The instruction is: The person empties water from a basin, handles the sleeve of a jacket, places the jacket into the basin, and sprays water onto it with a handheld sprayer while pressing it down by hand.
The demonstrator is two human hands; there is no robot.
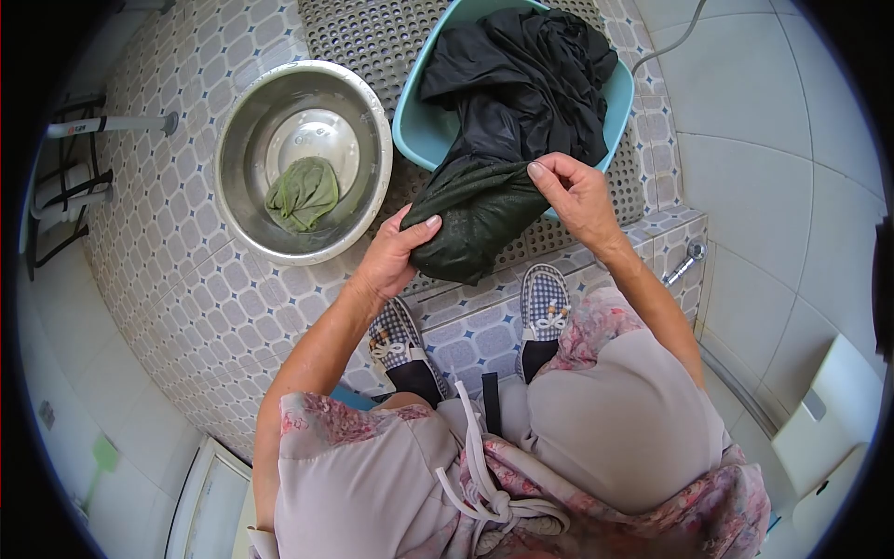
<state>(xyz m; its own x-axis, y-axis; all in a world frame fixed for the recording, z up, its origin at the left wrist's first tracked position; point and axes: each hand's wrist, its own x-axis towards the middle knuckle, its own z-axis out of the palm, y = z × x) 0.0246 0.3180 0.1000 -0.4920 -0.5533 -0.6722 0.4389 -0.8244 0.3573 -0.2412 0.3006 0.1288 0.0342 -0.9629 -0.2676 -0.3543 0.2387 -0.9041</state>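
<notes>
A dark wet garment (480, 224) is stretched between my two hands, over the near rim of a light-blue plastic basin (416, 126). My left hand (396, 253) grips its left edge, thumb on top. The upper right edge is pinched between thumb and fingers of my right hand (577, 194). Most of the black cloth (521, 74) lies bunched in the basin and runs on into the part I hold. To the left stands a metal basin (237, 154) with a crumpled green cloth (304, 194) inside it.
Under the blue basin lies a grey perforated mat (349, 37). My checked shoes (545, 303) stand on the tiled floor (177, 200) by a low tiled step. A metal valve (687, 261) juts out at the right, near the tiled wall (764, 168). A black-framed rack (70, 191) stands far left.
</notes>
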